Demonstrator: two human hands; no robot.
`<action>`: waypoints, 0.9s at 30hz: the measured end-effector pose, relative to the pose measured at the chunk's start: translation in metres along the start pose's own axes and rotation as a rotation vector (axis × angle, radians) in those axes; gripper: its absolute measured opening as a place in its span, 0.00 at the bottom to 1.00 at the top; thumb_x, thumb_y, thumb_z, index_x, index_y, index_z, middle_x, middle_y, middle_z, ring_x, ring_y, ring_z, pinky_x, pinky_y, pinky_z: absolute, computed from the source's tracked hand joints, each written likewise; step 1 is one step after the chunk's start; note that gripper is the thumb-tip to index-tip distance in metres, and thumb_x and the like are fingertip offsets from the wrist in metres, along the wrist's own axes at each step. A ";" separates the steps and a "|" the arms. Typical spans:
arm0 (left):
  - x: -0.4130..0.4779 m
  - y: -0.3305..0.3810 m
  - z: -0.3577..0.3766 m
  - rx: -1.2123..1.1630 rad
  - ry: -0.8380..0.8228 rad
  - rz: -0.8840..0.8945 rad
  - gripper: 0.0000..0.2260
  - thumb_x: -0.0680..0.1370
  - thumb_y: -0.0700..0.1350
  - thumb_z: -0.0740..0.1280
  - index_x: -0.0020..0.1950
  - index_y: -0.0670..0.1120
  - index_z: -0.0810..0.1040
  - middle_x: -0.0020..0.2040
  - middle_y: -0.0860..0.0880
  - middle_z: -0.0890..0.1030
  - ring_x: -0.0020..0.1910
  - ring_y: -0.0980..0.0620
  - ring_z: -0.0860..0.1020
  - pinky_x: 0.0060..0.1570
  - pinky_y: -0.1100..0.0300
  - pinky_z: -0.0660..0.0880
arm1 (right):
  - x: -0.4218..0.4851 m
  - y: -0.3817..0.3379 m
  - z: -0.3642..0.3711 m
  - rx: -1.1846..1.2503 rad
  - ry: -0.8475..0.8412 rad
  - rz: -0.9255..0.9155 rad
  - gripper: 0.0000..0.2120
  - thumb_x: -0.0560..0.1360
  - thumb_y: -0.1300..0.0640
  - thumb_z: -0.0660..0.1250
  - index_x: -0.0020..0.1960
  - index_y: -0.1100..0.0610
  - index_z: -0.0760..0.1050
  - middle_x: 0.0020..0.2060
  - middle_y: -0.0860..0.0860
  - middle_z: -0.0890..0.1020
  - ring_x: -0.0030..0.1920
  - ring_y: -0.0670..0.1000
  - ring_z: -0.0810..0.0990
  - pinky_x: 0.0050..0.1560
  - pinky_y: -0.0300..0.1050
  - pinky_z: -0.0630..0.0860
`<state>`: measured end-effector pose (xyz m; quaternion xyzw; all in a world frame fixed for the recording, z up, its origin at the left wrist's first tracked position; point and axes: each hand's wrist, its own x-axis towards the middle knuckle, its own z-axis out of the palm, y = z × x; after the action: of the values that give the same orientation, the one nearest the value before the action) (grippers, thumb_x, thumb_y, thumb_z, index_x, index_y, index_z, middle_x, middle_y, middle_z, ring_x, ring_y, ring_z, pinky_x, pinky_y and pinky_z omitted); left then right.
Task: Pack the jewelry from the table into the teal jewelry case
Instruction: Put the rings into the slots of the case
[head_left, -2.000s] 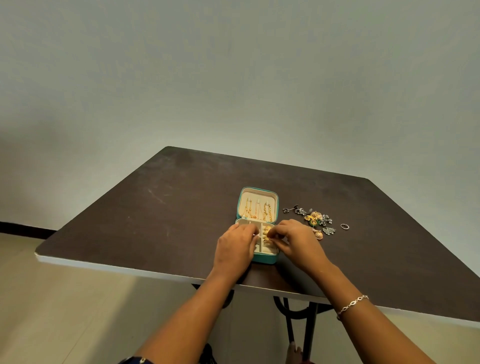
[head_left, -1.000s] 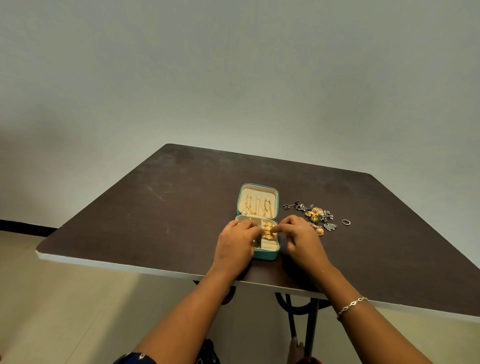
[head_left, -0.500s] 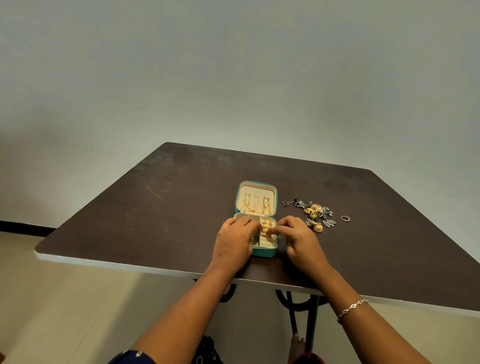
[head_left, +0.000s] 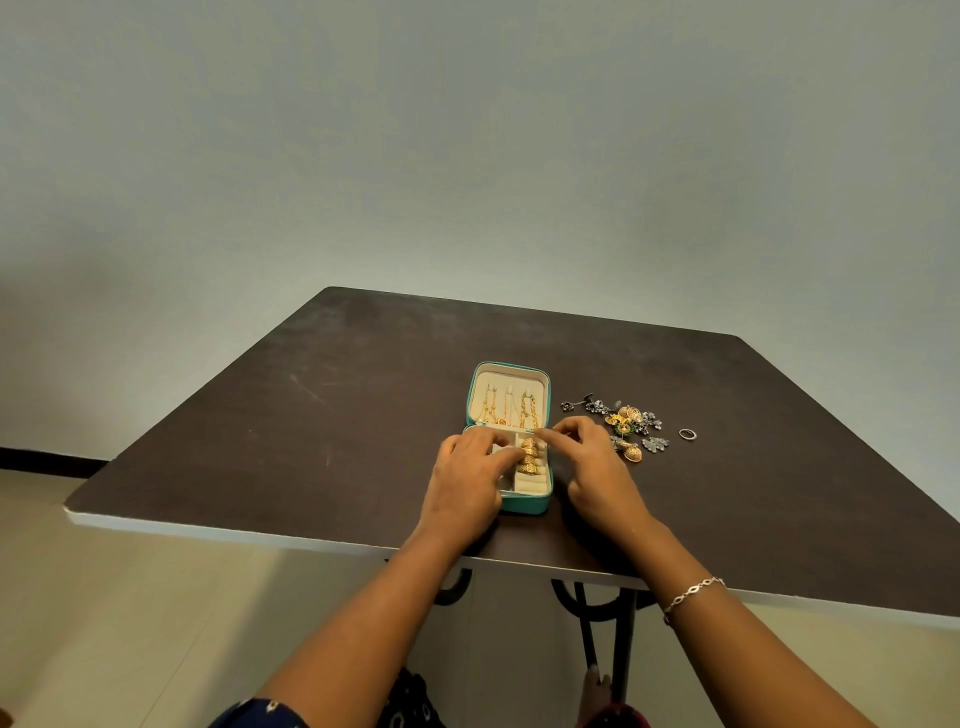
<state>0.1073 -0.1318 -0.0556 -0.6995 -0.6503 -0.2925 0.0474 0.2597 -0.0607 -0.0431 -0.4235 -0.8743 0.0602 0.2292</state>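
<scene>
Gold earrings (head_left: 529, 457) lie in teal case (head_left: 524, 505); left grip (head_left: 465, 478) presses them, fingers straight; right grip (head_left: 597, 467) hovers loose, empty. We should seat them snugly, without snagging.

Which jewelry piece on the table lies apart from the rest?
The small silver ring, alone to the right; the others lie bunched in one pile.

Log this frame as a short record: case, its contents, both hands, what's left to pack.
Case: teal case, open on the table
Lid: gold chains inside
Base: gold earrings in the right-hand section
Left hand: rests on the case's left half, fingertip at the earrings
Right hand: fingers stretched over the case's right edge, nothing seen in them
Unpacked: jewelry pile and a ring, right of the case
</scene>
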 end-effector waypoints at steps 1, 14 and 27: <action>0.000 0.000 0.000 -0.001 -0.001 0.002 0.17 0.77 0.42 0.62 0.66 0.50 0.72 0.65 0.50 0.71 0.66 0.51 0.66 0.64 0.59 0.60 | 0.001 0.000 0.001 -0.001 -0.008 0.006 0.27 0.72 0.71 0.58 0.68 0.53 0.68 0.63 0.54 0.68 0.64 0.52 0.63 0.60 0.44 0.67; 0.002 -0.002 0.006 -0.024 0.029 -0.023 0.19 0.77 0.40 0.59 0.69 0.48 0.68 0.67 0.50 0.70 0.68 0.53 0.64 0.65 0.60 0.59 | 0.006 0.048 -0.006 0.158 0.289 0.180 0.12 0.72 0.67 0.62 0.52 0.59 0.78 0.49 0.55 0.79 0.54 0.56 0.75 0.54 0.48 0.70; 0.003 -0.006 0.010 -0.041 0.038 -0.038 0.20 0.76 0.50 0.49 0.64 0.49 0.71 0.62 0.51 0.75 0.64 0.54 0.69 0.62 0.62 0.60 | 0.038 0.121 -0.008 0.054 0.281 0.298 0.12 0.77 0.62 0.59 0.57 0.59 0.77 0.55 0.55 0.78 0.58 0.55 0.74 0.56 0.49 0.69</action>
<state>0.1057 -0.1235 -0.0645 -0.6821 -0.6564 -0.3198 0.0395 0.3298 0.0443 -0.0589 -0.5461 -0.7596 0.0572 0.3486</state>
